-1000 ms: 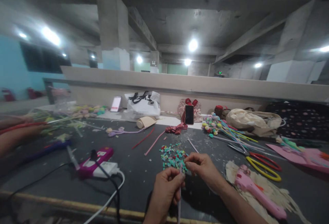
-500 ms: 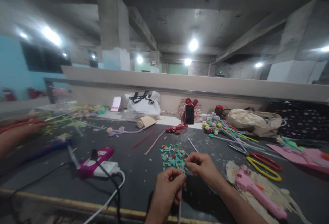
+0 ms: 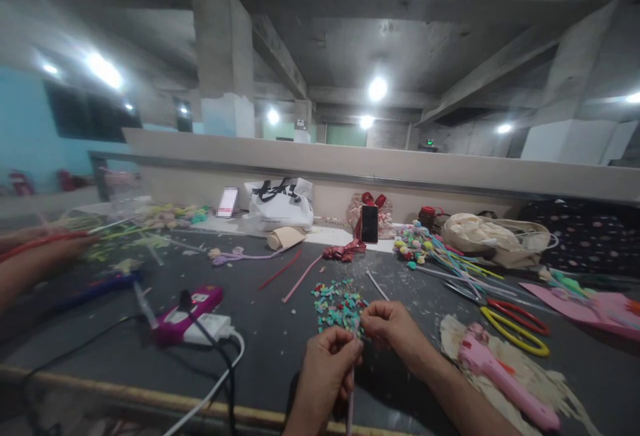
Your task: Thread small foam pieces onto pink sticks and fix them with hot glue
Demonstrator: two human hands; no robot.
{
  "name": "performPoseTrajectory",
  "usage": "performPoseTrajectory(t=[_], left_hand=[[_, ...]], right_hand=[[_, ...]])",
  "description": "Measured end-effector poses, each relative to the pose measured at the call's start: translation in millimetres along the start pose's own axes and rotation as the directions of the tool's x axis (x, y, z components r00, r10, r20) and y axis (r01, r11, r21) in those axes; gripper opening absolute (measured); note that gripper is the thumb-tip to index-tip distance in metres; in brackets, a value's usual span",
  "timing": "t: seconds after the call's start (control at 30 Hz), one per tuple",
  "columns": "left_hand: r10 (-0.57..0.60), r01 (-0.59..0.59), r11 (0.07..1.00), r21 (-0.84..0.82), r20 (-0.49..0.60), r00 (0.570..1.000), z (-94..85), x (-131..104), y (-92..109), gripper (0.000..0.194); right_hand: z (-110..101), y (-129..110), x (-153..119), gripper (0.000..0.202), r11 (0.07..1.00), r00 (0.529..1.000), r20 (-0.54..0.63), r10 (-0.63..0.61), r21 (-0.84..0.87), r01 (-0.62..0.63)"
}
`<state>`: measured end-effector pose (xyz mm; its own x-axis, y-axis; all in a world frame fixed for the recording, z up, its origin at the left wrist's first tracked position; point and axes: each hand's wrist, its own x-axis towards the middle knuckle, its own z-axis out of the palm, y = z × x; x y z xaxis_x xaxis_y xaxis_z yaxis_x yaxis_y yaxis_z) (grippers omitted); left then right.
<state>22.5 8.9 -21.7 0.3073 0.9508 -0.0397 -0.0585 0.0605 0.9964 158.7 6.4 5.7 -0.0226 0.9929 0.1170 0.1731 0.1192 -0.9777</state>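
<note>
In the lower middle my left hand [image 3: 327, 369] pinches a pale lilac pipe cleaner [image 3: 351, 404], which hangs down past the table's front edge. My right hand [image 3: 393, 329] is closed at the fingertips just beside the upper end of that stem; what it grips, if anything, is too small to make out. Directly beyond both hands lies a scatter of small green, red and yellow cut bits [image 3: 336, 299]. A short pale stem [image 3: 376, 285] and a pink one [image 3: 301, 279] rest on the dark table [image 3: 260, 356] nearby.
At right are scissors [image 3: 515, 331] and a pink glue gun [image 3: 507, 379] on crumpled fabric. Bunched pipe-cleaner flowers [image 3: 413, 239] lie behind. A purple power strip [image 3: 187, 316] with cables sits at left, near another person's hand [image 3: 60, 249]. A phone [image 3: 369, 224] stands at the back.
My hands hold nearly the same pose at the stem's tip. The other person's hand at far left has shifted slightly, and the whole view has moved a little.
</note>
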Motion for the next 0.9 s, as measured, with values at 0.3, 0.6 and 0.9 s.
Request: performPoseTrajectory(t=[0.3,0.6,0.9], left_hand=[[-0.009,0.009,1.000,0.012,-0.003,1.000,0.8,1.0,0.4,0.028],[0.009,-0.010,1.000,-0.026,-0.012,1.000,-2.0,0.5,0.3,0.027],[-0.033,0.032,0.999,-0.012,-0.041,0.999,1.4,-1.2,4.5,0.028]], right_hand=[[-0.9,-2.3,-2.1,0.017,0.999,0.999,0.021,0.049,0.016,-0.050],[-2.6,-5.8,-2.2,0.020,0.999,0.999,0.030,0.033,-0.007,-0.033],[-0.7,-6.4,-3.2,0.011,1.000,0.999,0.039,-0.001,-0.029,0.002]])
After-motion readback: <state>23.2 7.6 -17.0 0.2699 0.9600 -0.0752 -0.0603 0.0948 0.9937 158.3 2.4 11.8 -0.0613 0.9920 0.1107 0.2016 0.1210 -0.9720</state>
